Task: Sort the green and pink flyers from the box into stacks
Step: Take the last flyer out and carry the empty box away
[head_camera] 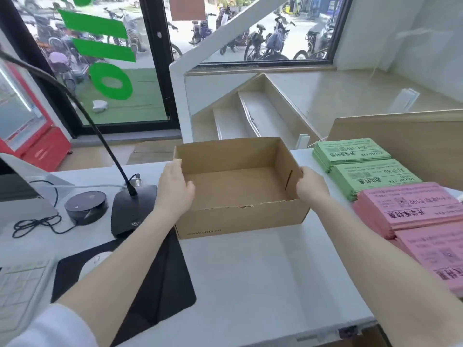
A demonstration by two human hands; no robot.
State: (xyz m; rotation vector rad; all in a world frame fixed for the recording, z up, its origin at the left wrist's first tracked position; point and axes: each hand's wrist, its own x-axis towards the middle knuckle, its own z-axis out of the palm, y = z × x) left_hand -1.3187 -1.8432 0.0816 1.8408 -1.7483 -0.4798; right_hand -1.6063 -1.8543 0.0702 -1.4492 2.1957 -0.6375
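At centre of the white worktop (250, 271) sits 1 open cardboard box (240, 216), nothing showing inside. L hand (175, 189) lies flat vs the box's 9 o'clock wall, fingers straight & together, thumb hooked over the rim into the box. R hand (310, 186) is on the 3 o'clock wall, fingers wrapped round the edge, gripping it. Both forearms reach fwd from 6 o'clock, roughly parallel, bare; a white sleeve (50, 326) shows at the L elbow.

Flyers: 4 stacks, all at 3 o'clock of the box on the worktop. 2 green stacks (350, 151) (375, 176), one behind the other, then 2 pink stacks (411, 206) (438, 251) nearer, the nearest partly hidden by the R arm. Print is upside down from this view.

At 9 o'clock: 1 gooseneck mic (132, 209) on a black base, 1 round black puck-like device (86, 206) w/ cable, 1 black mouse pad (160, 284) under the L arm, 1 keyboard (17, 291) at the edge.
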